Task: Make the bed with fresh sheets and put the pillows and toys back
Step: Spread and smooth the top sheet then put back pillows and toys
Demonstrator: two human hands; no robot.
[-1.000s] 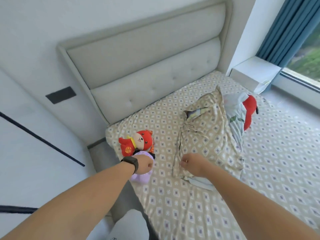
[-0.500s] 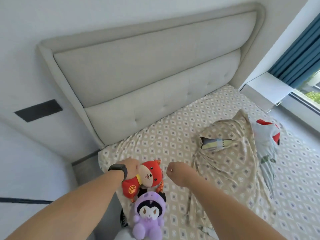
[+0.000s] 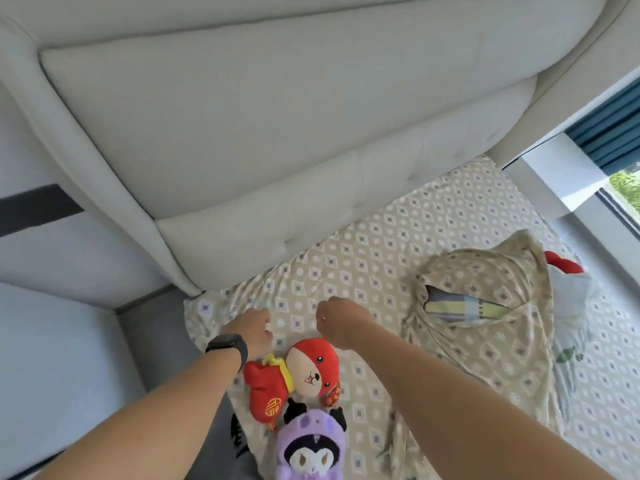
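Bare patterned sheet [image 3: 363,258] runs open between headboard [image 3: 277,140] and the two hands; free passage there. Red plush [image 3: 294,379] and purple plush [image 3: 310,448] block the near corner, touching each other. Rumpled pillowcase heap [image 3: 485,317] fills the right side, another red toy [image 3: 562,264] beyond it. Open sheet strip between plushes and heap, crossed by right forearm [image 3: 450,386].
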